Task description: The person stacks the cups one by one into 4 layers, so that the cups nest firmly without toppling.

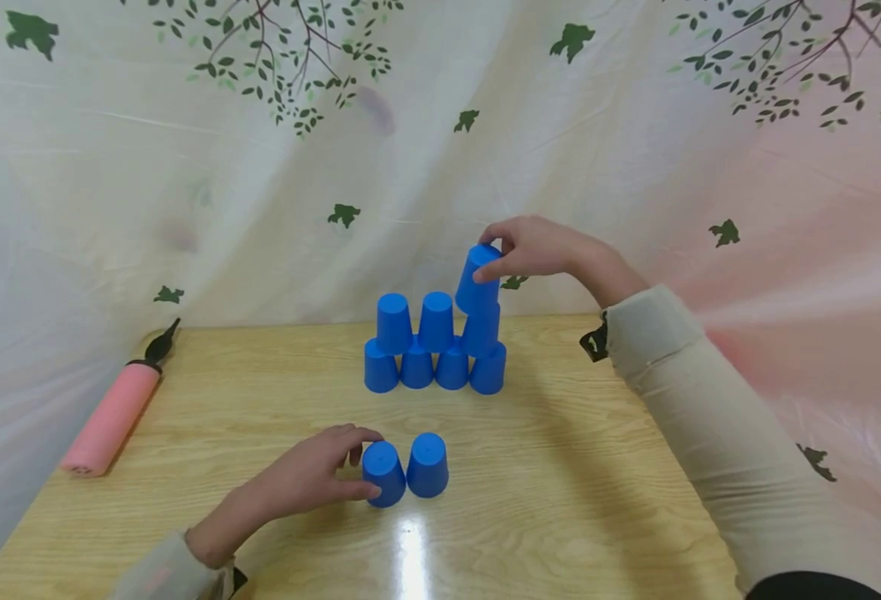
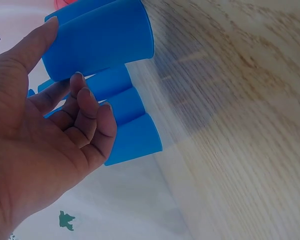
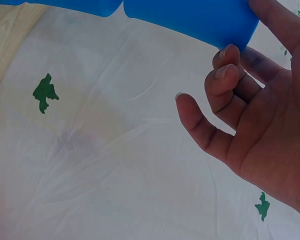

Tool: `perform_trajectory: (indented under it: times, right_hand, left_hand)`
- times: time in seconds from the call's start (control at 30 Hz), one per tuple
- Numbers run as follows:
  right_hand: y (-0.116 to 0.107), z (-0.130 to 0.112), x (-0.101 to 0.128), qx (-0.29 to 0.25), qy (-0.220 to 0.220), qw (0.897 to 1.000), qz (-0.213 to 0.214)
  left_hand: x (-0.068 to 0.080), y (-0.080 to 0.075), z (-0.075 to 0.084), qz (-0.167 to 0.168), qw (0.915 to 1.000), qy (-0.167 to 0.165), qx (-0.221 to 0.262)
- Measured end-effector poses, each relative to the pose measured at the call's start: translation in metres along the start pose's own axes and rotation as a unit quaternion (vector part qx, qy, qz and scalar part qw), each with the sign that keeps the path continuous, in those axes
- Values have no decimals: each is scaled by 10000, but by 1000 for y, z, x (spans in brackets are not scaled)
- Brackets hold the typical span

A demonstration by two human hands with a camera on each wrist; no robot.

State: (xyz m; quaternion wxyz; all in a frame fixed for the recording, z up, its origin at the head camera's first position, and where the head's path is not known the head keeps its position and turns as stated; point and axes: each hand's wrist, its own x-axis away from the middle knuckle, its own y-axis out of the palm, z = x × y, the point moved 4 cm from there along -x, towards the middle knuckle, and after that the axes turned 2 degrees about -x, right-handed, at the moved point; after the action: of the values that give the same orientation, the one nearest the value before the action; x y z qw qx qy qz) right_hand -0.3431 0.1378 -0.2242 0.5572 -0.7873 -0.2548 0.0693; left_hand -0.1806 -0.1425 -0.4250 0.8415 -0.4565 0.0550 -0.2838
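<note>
1. Top cup [image 1: 478, 278]: an inverted blue cup, long axis near vertical with a slight tilt, held above the right end of the pyramid [image 1: 435, 354]. It appears to sit on, or just over, the rightmost second-row cup; contact cannot be confirmed from the head view.
2. Right hand [image 1: 533, 247]: thumb and fingers curl round the top cup's closed upper end, gripping it from the right and above. The cup lies left of and below the palm. In the right wrist view the fingertips [image 3: 225, 55] press against the blue wall.
3. Pyramid: four inverted cups in the bottom row, touching side by side; three in the second row; the held cup makes eight.
4. Near-left cup [image 1: 383, 472]: inverted on the table [image 1: 598, 500], well apart from the pyramid, touching the near-right cup [image 1: 427, 465].
5. Left hand [image 1: 312, 475]: fingers curl round the near-left cup from the left, thumb at its front; this hand is the nearer to both loose cups.
6. Count: ten blue cups in all; one pink pump [image 1: 113, 412] lying at the table's left edge.
</note>
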Motion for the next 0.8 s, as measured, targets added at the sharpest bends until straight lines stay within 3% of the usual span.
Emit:
perform_trajectory:
  times: [0.8]
  right_hand:
    - [0,-7,-16,36,169,9998,-120]
  left_hand:
    - [-3,2,-5,70,10000,31,-22]
